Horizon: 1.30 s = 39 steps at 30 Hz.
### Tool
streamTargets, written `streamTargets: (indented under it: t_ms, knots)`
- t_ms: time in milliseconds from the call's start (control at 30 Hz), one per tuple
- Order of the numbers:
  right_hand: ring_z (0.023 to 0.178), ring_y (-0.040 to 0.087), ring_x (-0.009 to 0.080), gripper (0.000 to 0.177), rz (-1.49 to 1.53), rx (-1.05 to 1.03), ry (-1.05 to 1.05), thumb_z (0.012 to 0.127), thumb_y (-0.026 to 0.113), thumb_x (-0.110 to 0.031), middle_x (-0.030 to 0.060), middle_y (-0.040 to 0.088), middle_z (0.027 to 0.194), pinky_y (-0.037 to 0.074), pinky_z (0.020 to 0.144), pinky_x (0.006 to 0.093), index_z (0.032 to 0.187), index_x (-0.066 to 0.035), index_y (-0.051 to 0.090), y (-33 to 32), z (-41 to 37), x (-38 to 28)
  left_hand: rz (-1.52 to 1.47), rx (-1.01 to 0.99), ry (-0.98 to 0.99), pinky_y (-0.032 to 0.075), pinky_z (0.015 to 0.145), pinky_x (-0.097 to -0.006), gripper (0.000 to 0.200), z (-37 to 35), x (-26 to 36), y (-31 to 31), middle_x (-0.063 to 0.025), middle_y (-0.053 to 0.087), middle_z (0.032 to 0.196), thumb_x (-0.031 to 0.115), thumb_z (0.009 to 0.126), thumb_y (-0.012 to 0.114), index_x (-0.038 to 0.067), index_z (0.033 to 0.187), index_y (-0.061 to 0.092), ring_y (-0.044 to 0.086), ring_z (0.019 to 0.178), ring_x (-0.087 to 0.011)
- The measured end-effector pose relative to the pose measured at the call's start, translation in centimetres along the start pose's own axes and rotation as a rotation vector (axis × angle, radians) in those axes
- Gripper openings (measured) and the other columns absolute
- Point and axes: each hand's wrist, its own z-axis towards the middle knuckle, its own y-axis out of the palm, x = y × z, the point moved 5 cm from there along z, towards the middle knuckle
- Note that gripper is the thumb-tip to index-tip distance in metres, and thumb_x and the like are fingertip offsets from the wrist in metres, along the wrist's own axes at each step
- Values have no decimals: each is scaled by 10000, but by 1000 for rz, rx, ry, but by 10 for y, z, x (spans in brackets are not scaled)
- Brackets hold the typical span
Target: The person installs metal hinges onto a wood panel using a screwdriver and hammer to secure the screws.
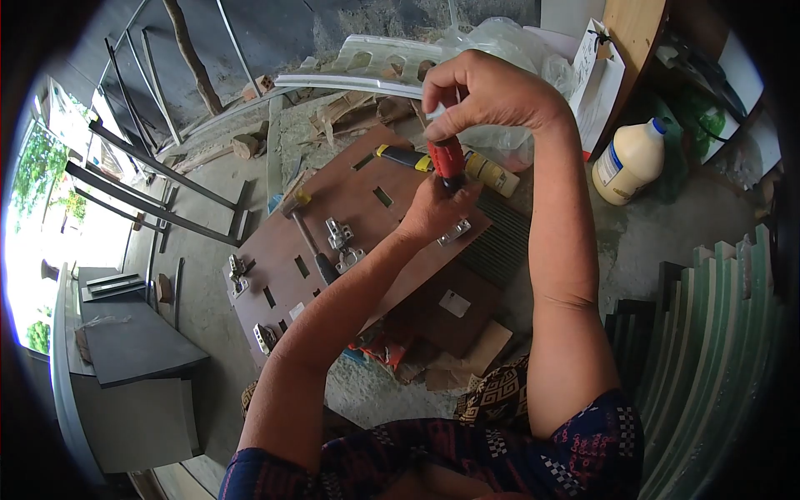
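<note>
My left hand is closed around the lower part of an upright red-and-black handle, which looks like a screwdriver's; any shaft is hidden. Just above it, my right hand pinches a small white piece of a kind I cannot make out. Both hands are over the far right part of a brown panel with rectangular slots. Metal cabinet hinges lie on the panel, one close by my left hand. A hammer rests on it, its grip partly behind my left forearm. A yellow-and-black utility knife lies beyond my left hand.
A yellow bottle lies beside the panel. To the right stands a cream jug with a blue cap. Stacked green-edged panels are at lower right. Metal frames and grey boards occupy the left side.
</note>
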Motion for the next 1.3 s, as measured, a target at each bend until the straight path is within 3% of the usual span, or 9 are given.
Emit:
streamTargets:
  t_ms: [100, 300, 400, 567, 733, 800, 933, 1067, 1300]
  knots:
    - [728, 577, 112, 211, 27, -64, -137, 676, 751, -144, 17, 648, 771, 465, 691, 259, 845, -27, 699, 1, -1, 0, 7, 9, -4, 476, 536, -243, 316, -2, 2, 1, -40, 596, 861, 318, 903, 608, 16, 986, 563, 579, 672, -101]
    - [746, 605, 121, 170, 23, -161, -73, 685, 727, -111, 24, 666, 793, 478, 698, 267, 832, -29, 702, 7, 1, 2, 24, 17, -22, 476, 534, -243, 293, 1, -1, 0, -42, 596, 860, 294, 902, 602, 15, 982, 564, 580, 672, -101]
    - [700, 591, 111, 144, 35, -193, 76, 691, 737, -128, 23, 657, 765, 472, 661, 261, 779, -25, 686, 10, 4, 7, 7, 21, -39, 476, 534, -241, 267, 2, -2, 2, -47, 598, 853, 271, 905, 594, 14, 970, 560, 580, 663, -100]
    - [676, 571, 106, 146, -47, 13, -82, 726, 732, -156, 15, 639, 732, 462, 649, 262, 786, -35, 677, 0, 3, -16, -183, 55, 17, 471, 527, -229, 219, 3, 14, 1, -51, 620, 838, 233, 923, 571, 20, 970, 547, 578, 641, -89]
    - [768, 600, 131, 182, -91, 84, -318, 755, 695, -130, 42, 634, 834, 473, 724, 267, 894, -15, 681, -1, -1, -48, 47, 74, -5, 468, 533, -222, 237, -27, 46, -31, -36, 639, 824, 256, 948, 539, 28, 1013, 554, 578, 632, -81]
    - [772, 604, 140, 204, -5, -46, -301, 749, 676, -107, 50, 630, 845, 478, 725, 274, 926, -6, 681, 11, 1, -58, 189, 52, -49, 471, 546, -222, 239, -46, 43, -43, -33, 638, 824, 254, 946, 539, 28, 1021, 555, 579, 641, -78]
    - [753, 599, 158, 255, 21, -250, -250, 721, 644, -73, 67, 623, 838, 480, 719, 285, 959, 12, 677, 41, 7, -75, 80, 82, -111, 476, 591, -272, 195, -86, 38, -47, -51, 607, 788, 198, 916, 555, 4, 917, 568, 559, 646, -101]
    - [765, 579, 184, 269, -65, -323, -294, 677, 644, -76, 86, 623, 840, 481, 701, 307, 930, 9, 680, 66, 20, -77, 83, 113, -192, 483, 594, -261, 215, -103, 26, -50, -44, 620, 807, 230, 928, 557, 16, 946, 562, 580, 665, -97]
    - [769, 576, 194, 258, -143, -398, -168, 659, 637, -64, 80, 635, 830, 483, 695, 312, 906, -8, 685, 81, 24, -77, 87, 76, -202, 486, 570, -234, 177, -109, 5, -47, -24, 635, 845, 220, 932, 544, 48, 973, 546, 599, 684, -81]
